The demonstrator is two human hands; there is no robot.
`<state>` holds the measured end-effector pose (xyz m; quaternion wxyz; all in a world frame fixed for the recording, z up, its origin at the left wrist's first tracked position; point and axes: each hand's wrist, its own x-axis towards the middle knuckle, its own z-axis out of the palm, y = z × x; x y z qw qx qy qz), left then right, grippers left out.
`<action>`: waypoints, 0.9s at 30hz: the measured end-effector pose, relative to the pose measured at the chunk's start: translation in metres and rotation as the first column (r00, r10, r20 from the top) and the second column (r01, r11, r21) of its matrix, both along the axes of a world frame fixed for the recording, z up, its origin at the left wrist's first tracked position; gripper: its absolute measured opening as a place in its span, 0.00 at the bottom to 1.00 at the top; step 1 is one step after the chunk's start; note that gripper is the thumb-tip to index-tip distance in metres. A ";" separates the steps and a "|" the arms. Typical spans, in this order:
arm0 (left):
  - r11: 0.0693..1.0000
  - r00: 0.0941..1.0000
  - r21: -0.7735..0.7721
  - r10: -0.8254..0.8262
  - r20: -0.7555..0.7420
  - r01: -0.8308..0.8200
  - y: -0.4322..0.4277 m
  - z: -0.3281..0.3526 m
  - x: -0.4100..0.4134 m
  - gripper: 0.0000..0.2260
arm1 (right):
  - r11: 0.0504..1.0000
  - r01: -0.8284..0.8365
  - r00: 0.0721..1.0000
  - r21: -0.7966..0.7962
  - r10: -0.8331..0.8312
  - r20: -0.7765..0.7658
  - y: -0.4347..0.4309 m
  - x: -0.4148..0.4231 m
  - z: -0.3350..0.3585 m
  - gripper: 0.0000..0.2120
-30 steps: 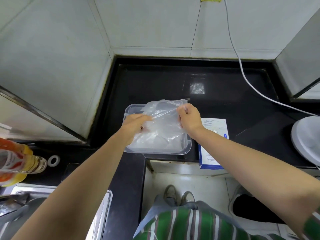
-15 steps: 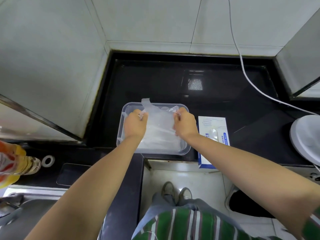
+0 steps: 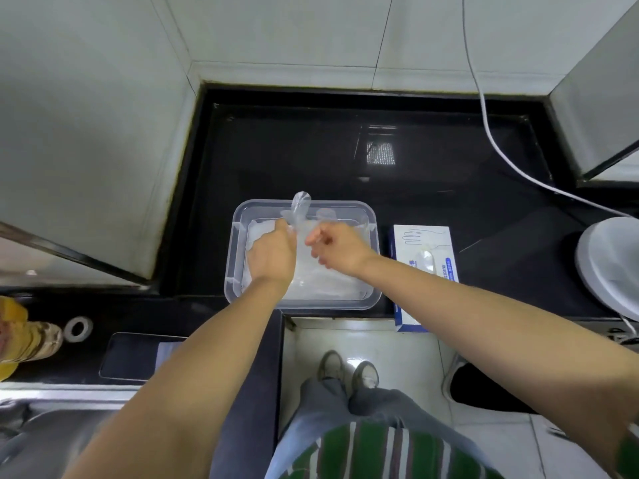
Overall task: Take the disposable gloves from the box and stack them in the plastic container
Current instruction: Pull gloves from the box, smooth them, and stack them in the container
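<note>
Left hand down inside the clear plastic container, pinching a disposable glove, one glove finger poking over the far rim. Right hand hovers just beside it, fingers loose, blurred, gripping nothing. Under both hands the glove stack fills the container. Glove box just right of the right hand. Beyond the hands, black table runs back to the tiled wall; the container's near wall sits at the table's front edge.

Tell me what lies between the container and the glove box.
Only a narrow bare strip of counter separates the container and the box, in the head view.
</note>
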<state>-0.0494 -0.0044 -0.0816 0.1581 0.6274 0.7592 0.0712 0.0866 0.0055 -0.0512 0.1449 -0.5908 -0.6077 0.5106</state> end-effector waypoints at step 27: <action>0.810 0.996 -0.583 -0.006 0.087 0.056 0.001 -0.038 -0.013 0.44 | 0.921 -0.034 0.959 -0.388 0.140 0.247 0.000 0.000 -0.058 0.44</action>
